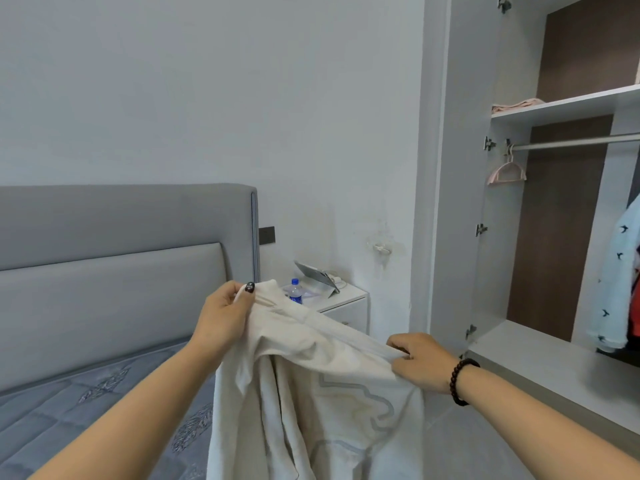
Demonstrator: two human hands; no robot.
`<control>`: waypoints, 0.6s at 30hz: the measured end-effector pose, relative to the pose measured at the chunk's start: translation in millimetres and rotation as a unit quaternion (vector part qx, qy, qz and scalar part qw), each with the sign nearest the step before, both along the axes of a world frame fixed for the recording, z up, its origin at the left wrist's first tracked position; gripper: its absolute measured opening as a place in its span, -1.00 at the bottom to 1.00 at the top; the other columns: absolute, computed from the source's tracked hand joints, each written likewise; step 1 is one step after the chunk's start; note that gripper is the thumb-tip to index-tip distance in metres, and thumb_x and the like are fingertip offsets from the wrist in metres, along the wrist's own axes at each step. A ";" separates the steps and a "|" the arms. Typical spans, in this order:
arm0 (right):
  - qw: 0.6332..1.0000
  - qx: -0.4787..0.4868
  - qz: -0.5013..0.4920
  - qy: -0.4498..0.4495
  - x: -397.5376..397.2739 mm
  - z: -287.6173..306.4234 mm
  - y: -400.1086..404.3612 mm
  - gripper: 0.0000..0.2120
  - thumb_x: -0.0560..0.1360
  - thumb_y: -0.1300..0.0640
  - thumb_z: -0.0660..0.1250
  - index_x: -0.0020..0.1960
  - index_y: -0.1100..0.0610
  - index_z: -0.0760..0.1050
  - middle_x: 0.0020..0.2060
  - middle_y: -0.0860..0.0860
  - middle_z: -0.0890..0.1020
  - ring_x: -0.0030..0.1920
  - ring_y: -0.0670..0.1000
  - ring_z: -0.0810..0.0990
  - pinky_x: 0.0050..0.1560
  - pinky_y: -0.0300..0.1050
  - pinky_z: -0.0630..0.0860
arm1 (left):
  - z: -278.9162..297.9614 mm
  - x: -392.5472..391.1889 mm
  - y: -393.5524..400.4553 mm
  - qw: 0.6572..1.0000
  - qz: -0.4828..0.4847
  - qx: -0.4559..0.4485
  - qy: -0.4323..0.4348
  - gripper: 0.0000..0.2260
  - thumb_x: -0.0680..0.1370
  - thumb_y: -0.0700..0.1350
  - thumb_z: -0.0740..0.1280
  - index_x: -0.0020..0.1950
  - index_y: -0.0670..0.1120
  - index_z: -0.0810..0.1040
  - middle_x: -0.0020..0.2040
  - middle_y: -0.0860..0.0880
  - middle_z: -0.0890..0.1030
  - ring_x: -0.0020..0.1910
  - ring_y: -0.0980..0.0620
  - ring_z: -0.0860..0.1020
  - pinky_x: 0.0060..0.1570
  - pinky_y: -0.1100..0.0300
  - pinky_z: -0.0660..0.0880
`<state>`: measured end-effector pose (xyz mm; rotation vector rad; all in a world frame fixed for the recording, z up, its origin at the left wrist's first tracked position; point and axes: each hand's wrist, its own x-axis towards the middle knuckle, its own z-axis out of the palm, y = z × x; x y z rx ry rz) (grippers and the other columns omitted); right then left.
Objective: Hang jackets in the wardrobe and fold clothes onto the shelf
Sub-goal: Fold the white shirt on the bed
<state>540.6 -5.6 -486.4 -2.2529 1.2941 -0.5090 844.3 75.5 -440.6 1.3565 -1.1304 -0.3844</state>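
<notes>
**Cream garment held up in both hands beside the bed, wardrobe open at right**

Surroundings: grey padded headboard (121, 244) and blue quilted mattress (86, 410) on the left. White nightstand (346, 303) in the corner, partly hidden behind the raised cloth; on it a water bottle (295, 292) with blue cap and a propped tablet (317, 275). Dark wall switch (266, 235) just beside the headboard edge. Open wardrobe (554, 237) on the right: upper shelf (568, 103) carries a folded pinkish cloth (516, 105) at its left end; hanging rail (575, 143) below it with an empty pink hanger (506, 171) near the left end; a light blue garment with small dark birds (620, 282) hangs at the far right edge, something red behind it, cut off by the frame.

Task item: cream garment (311, 393) with a grey outlined print, held in the air between bed and wardrobe, upper edge stretched between the hands, body hanging down out of frame. It blocks the lower part of the nightstand.

Left hand (225, 313): raised higher, fingers curled, thumb with dark painted nail pinching the top corner of the fabric.

Right hand (420, 362): lower and nearer the wardrobe, fingers curled round the fabric edge, back of hand up; dark bead bracelet (462, 381) on the wrist.

Both forearms reach forward from the bottom corners, hands well apart.
</notes>
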 end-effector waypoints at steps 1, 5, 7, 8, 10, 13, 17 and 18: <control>1.000 0.011 0.003 0.019 0.0 -1.6 1.5 -0.91 0.38 0.15 0.25 -0.15 0.00 0.49 -0.27 -0.12 0.48 -0.24 -0.03 0.50 -0.27 -0.22 0.46 | -1.2 0.7 -0.4 1.000 -0.002 -0.004 0.014 -0.74 0.63 -0.10 0.25 -0.25 -0.10 0.47 -0.39 0.05 0.46 -0.38 0.09 0.37 -0.34 0.21 0.32; 0.991 0.001 0.007 0.137 1.6 -1.8 2.9 -0.93 0.37 -0.06 0.30 -0.23 -0.08 0.49 -0.22 -0.03 0.53 -0.22 0.03 0.55 -0.23 -0.06 0.57 | 1.9 6.9 -0.9 0.997 -0.052 -0.015 0.047 -0.75 0.63 -0.08 0.26 -0.23 -0.10 0.51 -0.38 0.01 0.48 -0.37 0.05 0.39 -0.34 0.16 0.35; 0.979 -0.016 0.008 0.205 3.2 -0.2 -1.3 -0.89 0.44 -0.07 0.33 -0.24 -0.09 0.52 -0.21 -0.01 0.54 -0.23 0.00 0.51 -0.34 -0.21 0.46 | 4.2 9.9 1.2 0.996 -0.091 -0.008 0.000 -0.77 0.61 -0.06 0.31 -0.24 -0.07 0.56 -0.37 -0.01 0.48 -0.37 0.05 0.39 -0.35 0.19 0.35; 0.968 -0.030 0.000 0.248 4.2 -0.1 -5.2 -0.88 0.47 -0.06 0.33 -0.14 -0.03 0.57 -0.15 0.02 0.55 -0.19 0.01 0.52 -0.31 -0.23 0.44 | 6.6 11.1 2.9 0.994 -0.106 -0.003 -0.036 -0.78 0.57 -0.05 0.36 -0.26 -0.04 0.58 -0.38 0.02 0.50 -0.38 0.09 0.41 -0.38 0.24 0.37; 0.938 -0.099 -0.031 0.331 5.7 0.7 -14.9 -0.81 0.52 -0.01 0.31 -0.01 0.10 0.55 0.00 0.06 0.51 -0.02 0.08 0.55 -0.16 -0.15 0.45 | 17.0 16.2 6.4 0.986 -0.126 0.010 -0.108 -0.81 0.42 0.00 0.51 -0.29 -0.04 0.58 -0.40 0.07 0.56 -0.43 0.16 0.46 -0.42 0.34 0.40; 0.945 -0.173 -0.102 0.259 5.9 10.4 -31.2 -0.80 0.55 0.04 0.24 0.00 0.17 0.51 0.08 0.09 0.43 0.05 0.12 0.52 -0.06 -0.10 0.47 | 36.6 36.0 6.7 0.958 -0.096 0.067 -0.263 -0.54 0.13 0.11 0.68 -0.24 -0.03 0.50 -0.37 0.07 0.55 -0.42 0.17 0.44 -0.39 0.29 0.39; 0.966 -0.162 -0.199 -0.032 11.0 48.9 -55.7 -0.77 0.50 0.10 0.31 -0.28 0.10 0.35 -0.19 0.08 0.51 -0.23 0.07 0.45 -0.42 -0.22 0.25 | 59.0 62.0 -4.0 0.932 -0.017 0.057 -0.357 -0.50 0.25 0.04 0.63 -0.06 0.07 0.35 -0.15 0.12 0.54 -0.20 0.13 0.51 -0.28 0.26 0.40; 0.963 -0.144 -0.206 -0.094 14.4 60.4 -61.1 -0.77 0.49 0.11 0.33 -0.29 0.09 0.35 -0.27 0.04 0.49 -0.25 0.07 0.44 -0.43 -0.23 0.22 | 66.4 65.9 -7.6 0.933 0.007 0.034 -0.359 -0.50 0.31 0.02 0.60 -0.01 0.05 0.30 -0.11 0.13 0.50 -0.17 0.14 0.50 -0.27 0.29 0.37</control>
